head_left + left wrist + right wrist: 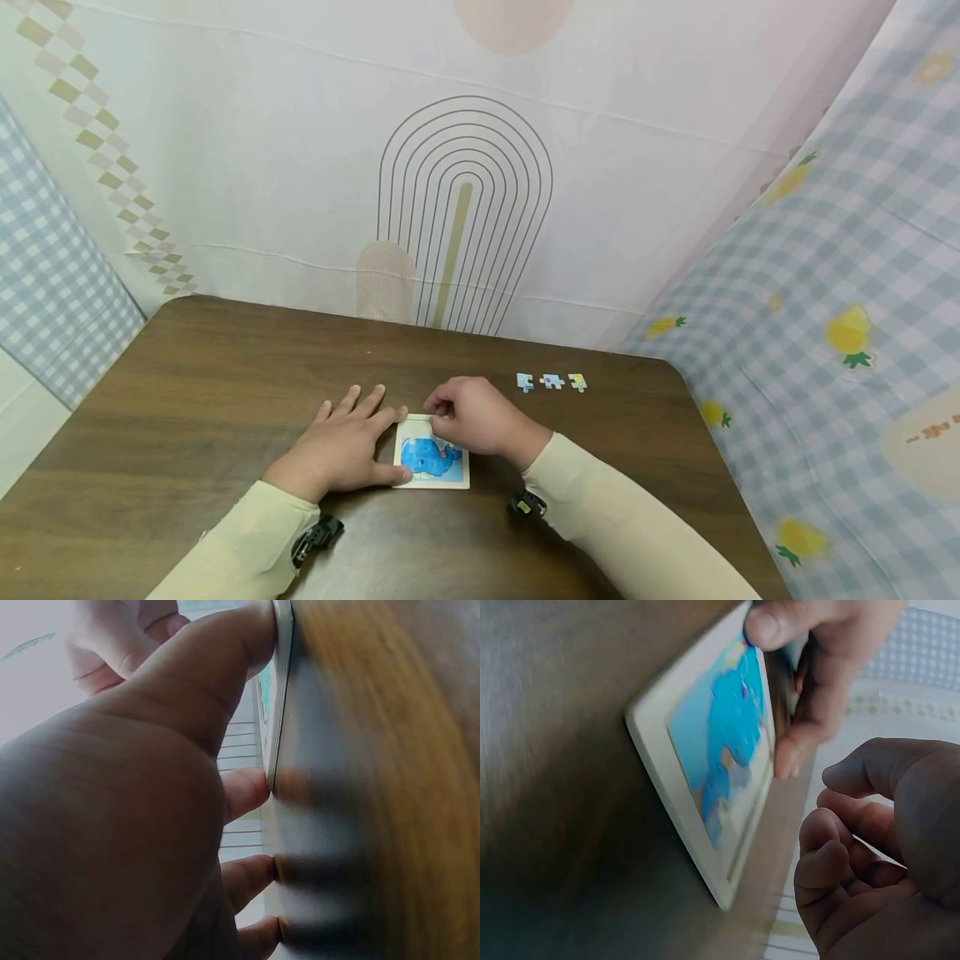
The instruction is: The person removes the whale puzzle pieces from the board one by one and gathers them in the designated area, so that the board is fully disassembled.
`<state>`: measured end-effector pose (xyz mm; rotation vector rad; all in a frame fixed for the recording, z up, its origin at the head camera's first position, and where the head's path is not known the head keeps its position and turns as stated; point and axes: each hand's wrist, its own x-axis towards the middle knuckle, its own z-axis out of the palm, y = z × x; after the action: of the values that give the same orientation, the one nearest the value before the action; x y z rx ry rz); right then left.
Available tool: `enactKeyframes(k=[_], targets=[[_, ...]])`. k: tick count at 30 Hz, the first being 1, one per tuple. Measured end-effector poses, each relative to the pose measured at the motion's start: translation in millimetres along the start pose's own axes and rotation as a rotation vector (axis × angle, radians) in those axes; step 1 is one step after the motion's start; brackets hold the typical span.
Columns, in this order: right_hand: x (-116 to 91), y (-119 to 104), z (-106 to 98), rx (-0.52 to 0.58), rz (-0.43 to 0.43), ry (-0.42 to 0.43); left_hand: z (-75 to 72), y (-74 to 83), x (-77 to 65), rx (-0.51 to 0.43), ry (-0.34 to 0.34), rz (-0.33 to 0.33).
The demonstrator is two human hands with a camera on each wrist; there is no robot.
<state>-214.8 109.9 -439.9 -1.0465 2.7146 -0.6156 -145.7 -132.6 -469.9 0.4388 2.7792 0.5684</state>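
Note:
A small jigsaw puzzle in a cream frame [468,475] lies on the table, with a blue animal picture pieced together inside. Bare cream board shows along its far part. My left hand [341,450] is spread flat at the frame's left side, thumb on the near left corner and index finger at the far left corner. Over the far right part hovers my right hand [480,417], fingers loosely curled. In the right wrist view, no piece shows between the right thumb and fingers [825,866], and the puzzle frame [682,817] lies beside them.
Three loose puzzle pieces, a left one [524,382], a middle one [552,382] and a right one [577,382], lie in a row behind the right hand. The brown wooden table [187,400] meets a patterned cloth [300,167] at its far edge.

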Motion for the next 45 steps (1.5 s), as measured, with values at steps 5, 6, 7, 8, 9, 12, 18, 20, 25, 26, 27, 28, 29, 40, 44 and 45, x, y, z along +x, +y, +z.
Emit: enactKeyframes(k=[5,6,7,8,9,12,18,20,25,26,27,28,29,40,44,45], targets=[[1.7,-5.6,10.2,-0.021,-0.022,-0.038,-0.8,1.3,-0.6,-0.008,-0.001,0.002],[2.1,-6.4,11.6,-0.027,-0.026,-0.05,-0.7,1.5,-0.7,-0.011,-0.001,0.003],[2.5,-7.2,12.8,-0.031,-0.029,-0.063,-0.6,1.6,-1.0,-0.014,-0.001,0.002],[2.8,-8.0,13.7,-0.037,-0.031,-0.077,-0.3,1.6,-1.2,-0.016,0.0,0.002],[3.0,-9.0,14.2,-0.041,-0.03,-0.091,0.0,1.5,-1.3,-0.017,0.0,0.003],[3.6,-11.6,15.7,-0.049,-0.029,-0.127,0.7,1.5,-1.2,-0.017,0.002,0.005],[4.2,-14.7,19.7,-0.09,-0.045,-0.163,1.4,1.7,-0.9,-0.01,0.004,0.007],[4.2,-15.8,20.2,-0.103,-0.043,-0.169,1.5,1.8,-0.9,-0.011,0.008,0.01],[4.3,-18.4,21.1,-0.121,-0.042,-0.187,1.4,2.1,-1.8,-0.021,0.014,0.016],[4.3,-19.1,21.2,-0.126,-0.043,-0.19,1.3,2.2,-1.9,-0.023,0.015,0.017],[4.3,-19.7,21.5,-0.131,-0.042,-0.193,1.3,2.2,-2.3,-0.026,0.014,0.017],[4.4,-20.4,21.6,-0.135,-0.041,-0.196,1.2,2.2,-2.4,-0.028,0.012,0.017],[4.4,-21.0,21.8,-0.143,-0.04,-0.197,1.1,2.2,-2.5,-0.03,0.012,0.017],[8.6,-30.0,22.4,-0.18,-0.009,-0.237,-0.5,0.2,-2.6,-0.023,0.011,0.017],[11.3,-32.6,22.3,-0.184,0.01,-0.253,-0.1,-0.6,-2.8,-0.019,0.014,0.016],[11.8,-33.0,22.3,-0.189,0.014,-0.257,0.0,-0.7,-2.6,-0.018,0.016,0.017]])
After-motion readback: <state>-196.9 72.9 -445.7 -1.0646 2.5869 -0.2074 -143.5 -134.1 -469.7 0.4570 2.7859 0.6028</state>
